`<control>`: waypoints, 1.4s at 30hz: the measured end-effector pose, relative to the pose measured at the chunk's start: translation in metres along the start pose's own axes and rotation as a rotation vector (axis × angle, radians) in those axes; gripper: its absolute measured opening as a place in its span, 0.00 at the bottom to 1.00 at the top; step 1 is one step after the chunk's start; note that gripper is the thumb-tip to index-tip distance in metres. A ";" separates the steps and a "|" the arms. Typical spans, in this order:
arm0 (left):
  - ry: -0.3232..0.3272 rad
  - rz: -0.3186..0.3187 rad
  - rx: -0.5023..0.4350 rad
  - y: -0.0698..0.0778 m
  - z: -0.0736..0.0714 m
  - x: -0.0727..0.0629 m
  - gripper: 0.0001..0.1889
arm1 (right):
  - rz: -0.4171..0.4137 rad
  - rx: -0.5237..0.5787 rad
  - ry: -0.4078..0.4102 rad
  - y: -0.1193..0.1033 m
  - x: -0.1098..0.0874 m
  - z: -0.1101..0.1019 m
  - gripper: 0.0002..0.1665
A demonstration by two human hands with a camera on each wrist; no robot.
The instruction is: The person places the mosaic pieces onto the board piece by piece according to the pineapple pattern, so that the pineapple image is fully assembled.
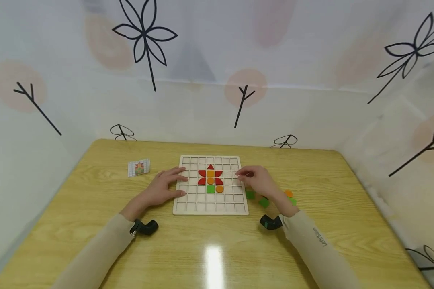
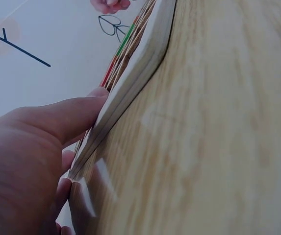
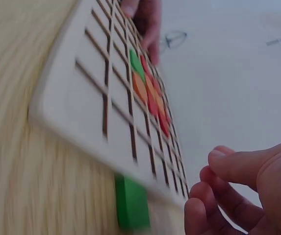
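Observation:
A square white grid board (image 1: 182,207) lies on the table between both hands. On it stand a red triangle (image 1: 211,167), an orange square (image 1: 211,174), several red curved pieces (image 1: 201,173), a green square (image 1: 210,189) and an orange round piece (image 1: 219,189). My left hand (image 1: 163,188) rests on the board's left side, fingers spread, its thumb (image 2: 89,110) on the rim. Over the right edge hovers my right hand (image 1: 258,180), thumb and fingers loosely bent toward each other. Nothing shows between the thumb (image 3: 233,164) and fingertips (image 3: 199,196).
Loose green blocks (image 1: 250,195) and an orange piece (image 1: 288,194) lie right of the board, partly beneath the right forearm. A small picture card (image 1: 139,167) lies to its left. Printed white cloth (image 1: 199,112) hangs behind the wooden table (image 1: 188,249).

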State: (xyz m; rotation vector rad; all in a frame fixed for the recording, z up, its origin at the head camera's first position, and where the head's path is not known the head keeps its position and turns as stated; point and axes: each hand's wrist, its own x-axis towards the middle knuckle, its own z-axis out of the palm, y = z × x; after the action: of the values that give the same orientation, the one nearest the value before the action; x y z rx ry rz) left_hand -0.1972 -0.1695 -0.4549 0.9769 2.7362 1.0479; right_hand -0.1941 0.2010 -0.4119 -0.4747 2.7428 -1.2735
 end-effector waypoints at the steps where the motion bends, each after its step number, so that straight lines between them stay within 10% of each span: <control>1: 0.001 0.000 0.001 -0.001 0.001 0.000 0.22 | -0.011 -0.015 0.002 0.005 -0.003 -0.007 0.09; 17: 0.001 0.013 0.008 0.003 0.000 0.001 0.23 | 0.046 -0.037 -0.166 0.071 -0.042 -0.078 0.13; 26: -0.005 0.010 -0.001 0.004 -0.002 0.000 0.23 | 0.034 0.049 -0.289 0.074 -0.037 -0.082 0.14; 42: 0.007 0.008 -0.004 0.000 0.001 -0.002 0.23 | 0.105 0.011 -0.198 0.074 -0.037 -0.073 0.09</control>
State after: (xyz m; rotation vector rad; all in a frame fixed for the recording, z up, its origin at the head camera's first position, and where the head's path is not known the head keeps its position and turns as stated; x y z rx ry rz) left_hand -0.1956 -0.1699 -0.4561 0.9865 2.7365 1.0594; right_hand -0.1918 0.3109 -0.4220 -0.4241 2.5601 -1.1501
